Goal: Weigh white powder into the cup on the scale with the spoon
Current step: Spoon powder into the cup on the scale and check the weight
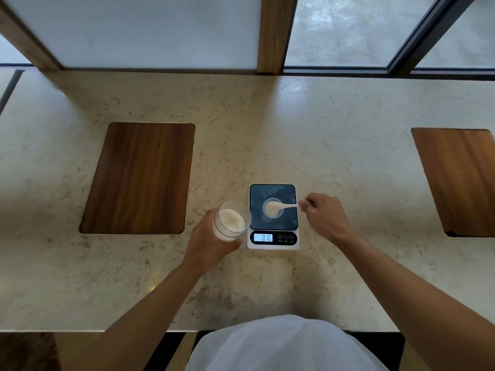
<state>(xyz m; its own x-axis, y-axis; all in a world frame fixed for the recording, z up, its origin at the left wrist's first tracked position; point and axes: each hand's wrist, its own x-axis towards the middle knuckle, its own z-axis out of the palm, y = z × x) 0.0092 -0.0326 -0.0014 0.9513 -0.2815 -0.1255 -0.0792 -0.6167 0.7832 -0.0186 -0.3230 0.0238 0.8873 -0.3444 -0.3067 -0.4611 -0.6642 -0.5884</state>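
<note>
Left hand (207, 243) wraps jar (231, 220) of white powder (232, 220), held just left of scale (272, 218) on counter (267, 135). Cup (272, 210) sits mid-platform, some powder already inside. Spoon (278, 207) bowl over cup, loaded; right hand (324, 216) pinches handle. Judged mid-dosing: more scoops likely left. Display (263, 237) seems to read 016; decimal point, unit, target unreadable. Cup wall hard to see.
</note>
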